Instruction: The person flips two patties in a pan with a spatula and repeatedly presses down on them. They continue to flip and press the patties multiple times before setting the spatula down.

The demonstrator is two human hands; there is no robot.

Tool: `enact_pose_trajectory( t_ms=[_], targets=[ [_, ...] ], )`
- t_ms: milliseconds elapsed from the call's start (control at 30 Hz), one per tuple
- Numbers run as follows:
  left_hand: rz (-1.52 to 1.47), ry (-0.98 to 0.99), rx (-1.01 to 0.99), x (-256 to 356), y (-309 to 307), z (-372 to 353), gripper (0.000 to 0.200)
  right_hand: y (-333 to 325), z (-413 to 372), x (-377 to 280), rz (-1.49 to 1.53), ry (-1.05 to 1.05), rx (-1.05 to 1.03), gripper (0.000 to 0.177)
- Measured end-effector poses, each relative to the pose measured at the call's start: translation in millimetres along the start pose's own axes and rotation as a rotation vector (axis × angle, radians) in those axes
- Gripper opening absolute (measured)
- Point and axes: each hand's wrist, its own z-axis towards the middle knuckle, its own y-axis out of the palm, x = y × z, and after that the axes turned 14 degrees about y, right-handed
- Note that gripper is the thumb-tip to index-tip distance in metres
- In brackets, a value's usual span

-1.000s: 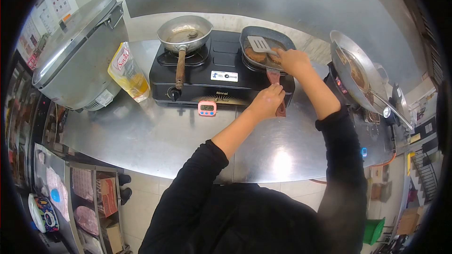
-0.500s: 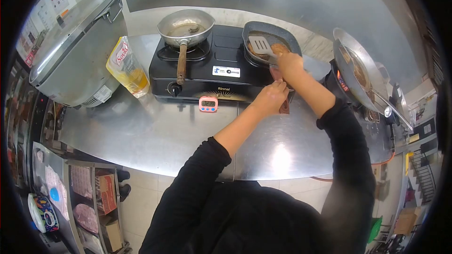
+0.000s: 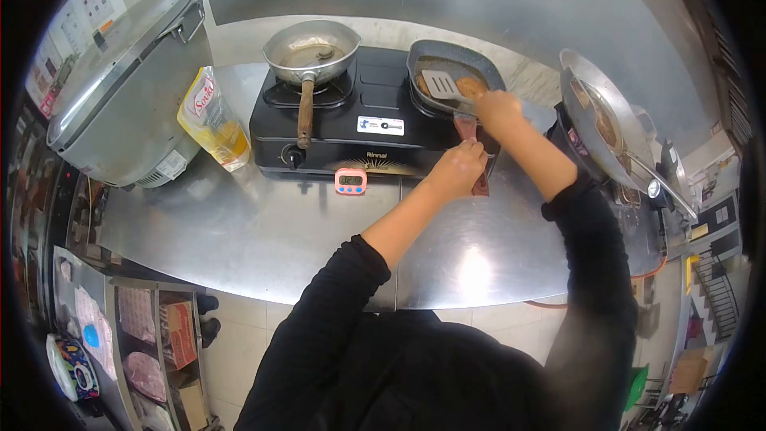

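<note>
My left hand (image 3: 458, 169) is closed around the reddish-brown handle of a square grey frying pan (image 3: 495, 60). The pan sits on the right burner of a black two-burner gas stove (image 3: 381, 80). My right hand (image 3: 499, 112) grips a slotted spatula (image 3: 438, 83), whose pale head is tilted over the pan. Browned pieces of food (image 3: 471, 86) lie in the pan, partly covered by the spatula. On the left burner stands a metal saucepan (image 3: 306, 37) with a wooden handle and a little liquid inside.
A pink timer (image 3: 351, 181) stands before the stove. An oil pouch (image 3: 214, 120) leans beside a large grey cooker (image 3: 132, 92) at left. A wide metal wok (image 3: 594, 128) sits on another burner at right. Shelves (image 3: 163, 335) are at lower left.
My right hand and the spatula have shifted slightly within the pan. My left hand keeps its hold on the pan handle. The whole view has tilted a little.
</note>
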Motion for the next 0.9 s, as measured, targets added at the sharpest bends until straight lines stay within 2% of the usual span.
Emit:
enact_pose_trajectory(
  t_ms=[167,300,367,467,567,667,767,900],
  targets=[
    [-0.046,-0.034,-0.047,0.2,-1.5,2.0,0.047,1.2,15.4,-15.4,-0.071,-0.017,-0.03,0.018],
    [-0.204,-0.107,-0.143,3.5,-12.1,2.7,0.045,-5.5,-14.2,-33.9,-0.023,0.072,-0.103,0.017],
    [-0.159,-0.085,-0.097,2.1,-11.9,2.9,0.042,-8.5,-15.1,-34.5,-0.001,0.071,-0.082,0.016],
    [-0.054,-0.036,-0.047,3.0,-6.6,1.6,0.039,-2.9,11.6,-26.5,-0.018,0.045,-0.128,0.029],
    [0.019,-0.001,-0.026,0.9,-4.6,3.1,0.038,-16.5,22.5,-27.2,-0.057,0.086,-0.084,0.03],
    [-0.028,-0.011,-0.016,0.3,-13.2,5.7,0.038,-20.3,12.0,-42.8,-0.055,0.089,-0.086,0.018],
    [-0.121,-0.044,-0.069,4.0,-12.3,1.2,0.039,-14.6,-3.7,-55.0,-0.047,0.134,-0.123,0.017],
    [-0.118,-0.031,-0.085,1.7,-14.2,2.8,0.036,-10.6,2.8,-48.2,-0.036,0.085,-0.073,0.018]
  ],
)
